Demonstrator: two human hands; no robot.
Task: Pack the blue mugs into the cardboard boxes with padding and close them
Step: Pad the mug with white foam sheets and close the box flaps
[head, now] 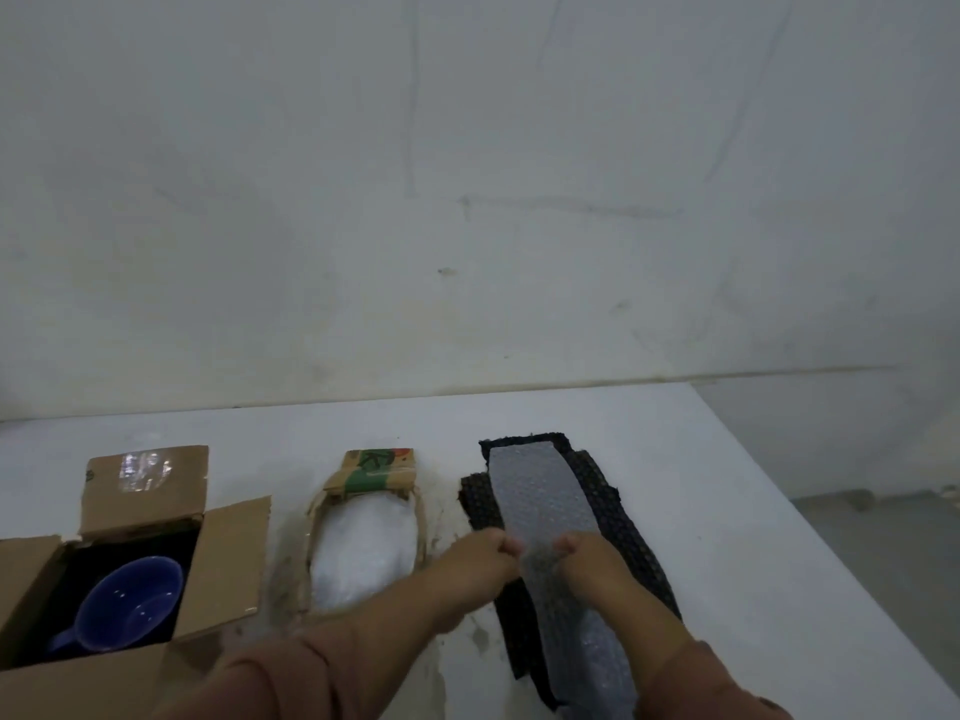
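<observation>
At lower left, a blue mug point(130, 605) lies in an open cardboard box point(228, 558); right of centre, the left hand point(480, 563) and right hand point(589, 561) pinch the bubble wrap point(540, 501), which could tear unevenly if yanked.

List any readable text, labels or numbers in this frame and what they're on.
"R" (or "K"), one large dark green letter, blurred: on the printed flap of the middle box.
Red and green print beside it: too blurred to read.
Open box with the blue mug: its flaps show no text, only shiny tape.
</observation>
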